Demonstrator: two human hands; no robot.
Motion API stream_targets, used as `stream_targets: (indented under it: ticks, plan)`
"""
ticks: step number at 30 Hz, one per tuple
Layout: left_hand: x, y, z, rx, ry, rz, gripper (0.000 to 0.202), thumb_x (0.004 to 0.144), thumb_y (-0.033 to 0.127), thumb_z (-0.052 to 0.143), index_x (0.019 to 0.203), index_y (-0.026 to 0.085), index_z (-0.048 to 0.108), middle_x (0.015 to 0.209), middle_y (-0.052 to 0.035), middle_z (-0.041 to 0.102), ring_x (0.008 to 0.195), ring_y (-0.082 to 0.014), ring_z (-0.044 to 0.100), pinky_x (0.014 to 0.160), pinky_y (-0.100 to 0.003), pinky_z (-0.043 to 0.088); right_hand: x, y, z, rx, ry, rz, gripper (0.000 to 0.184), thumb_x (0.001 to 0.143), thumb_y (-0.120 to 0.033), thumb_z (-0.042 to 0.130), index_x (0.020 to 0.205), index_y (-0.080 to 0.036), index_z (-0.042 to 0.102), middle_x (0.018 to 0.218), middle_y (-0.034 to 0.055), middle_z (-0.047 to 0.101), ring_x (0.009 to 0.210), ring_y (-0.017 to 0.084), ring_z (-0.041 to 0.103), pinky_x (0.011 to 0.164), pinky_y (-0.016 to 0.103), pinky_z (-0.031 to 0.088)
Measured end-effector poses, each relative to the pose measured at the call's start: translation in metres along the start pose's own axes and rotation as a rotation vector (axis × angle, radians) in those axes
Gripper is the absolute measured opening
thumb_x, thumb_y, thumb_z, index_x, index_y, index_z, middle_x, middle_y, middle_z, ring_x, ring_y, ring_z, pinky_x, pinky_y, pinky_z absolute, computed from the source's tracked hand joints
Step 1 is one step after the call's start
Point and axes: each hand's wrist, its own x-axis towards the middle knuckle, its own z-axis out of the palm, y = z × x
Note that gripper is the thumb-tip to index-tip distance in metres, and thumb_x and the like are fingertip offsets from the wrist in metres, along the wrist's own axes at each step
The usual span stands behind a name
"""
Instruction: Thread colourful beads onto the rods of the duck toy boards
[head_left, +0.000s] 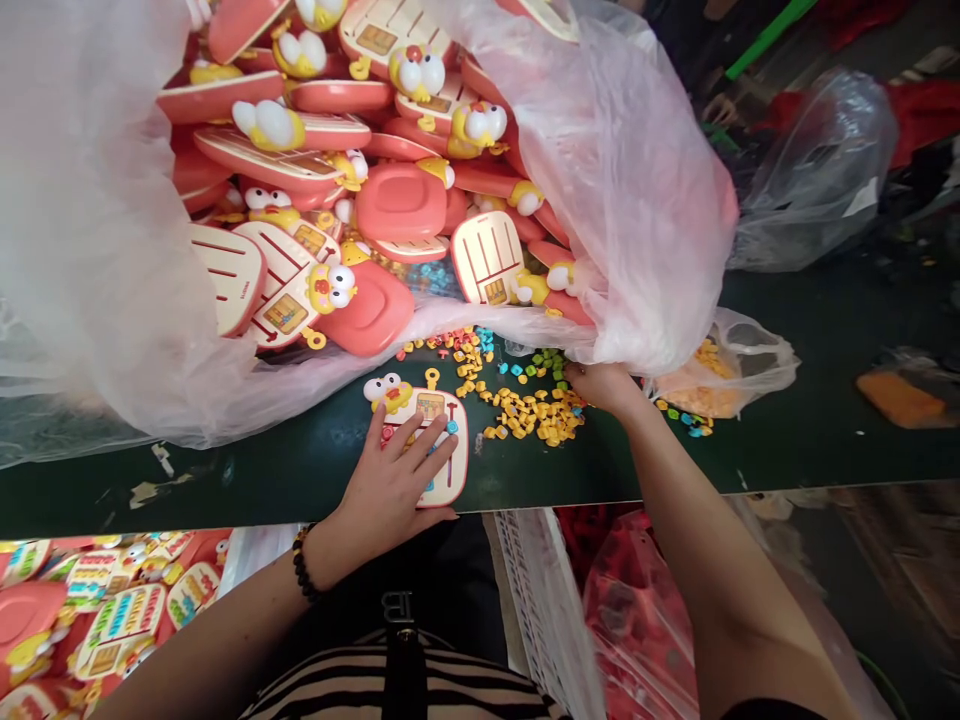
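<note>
My left hand [394,480] lies flat with fingers spread on a cream toy board [450,440] with a yellow duck head, pressing it onto the dark green table [247,480]. My right hand [604,385] reaches into a scatter of small yellow, green and blue pieces [529,410] just under the edge of a big clear plastic bag [622,200]. Its fingers are curled down among the pieces; whether they pinch one I cannot make out.
The big bag holds several pink and cream duck toy boards [337,180]. A smaller bag of orange pieces [709,385] lies right of my right hand. More finished boards fill a bin [97,620] at lower left. A red bag [637,610] sits below the table edge.
</note>
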Motion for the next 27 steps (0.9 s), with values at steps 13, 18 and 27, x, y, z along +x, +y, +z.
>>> stream_targets:
  ticks: [13, 18, 27]
  plan:
    - [0.0, 0.001, -0.002, -0.039, -0.006, -0.015, 0.075, 0.074, 0.065, 0.065, 0.135, 0.025, 0.051, 0.145, -0.0093, 0.048, 0.132, -0.0347, 0.041, 0.116, -0.064, 0.008, -0.023, -0.049, -0.018, 0.748, -0.116, -0.114, 0.033, 0.085, -0.027, 0.055, 0.117, -0.023, 0.065, 0.121, 0.0032, 0.067, 0.11, 0.022, 0.062, 0.097, 0.041, 0.051]
    - [0.0, 0.0, -0.001, -0.038, -0.004, -0.012, 0.075, 0.075, 0.066, 0.063, 0.135, 0.024, 0.051, 0.147, -0.0074, 0.045, 0.132, -0.0336, 0.04, 0.117, -0.062, 0.003, -0.03, -0.058, -0.009, 0.398, 0.073, 0.097, 0.025, 0.082, -0.021, 0.059, 0.104, -0.022, 0.07, 0.098, 0.0063, 0.074, 0.086, 0.025, 0.069, 0.087, 0.046, 0.054]
    - [-0.007, 0.0, 0.004, -0.034, 0.047, 0.0, 0.067, 0.083, 0.063, 0.056, 0.135, 0.02, 0.052, 0.143, -0.0094, 0.05, 0.134, -0.0311, 0.04, 0.118, -0.058, 0.008, -0.03, -0.096, -0.012, 0.429, 0.196, 0.013, 0.017, 0.084, -0.019, 0.053, 0.094, -0.019, 0.067, 0.087, 0.0072, 0.073, 0.077, 0.023, 0.068, 0.074, 0.038, 0.056]
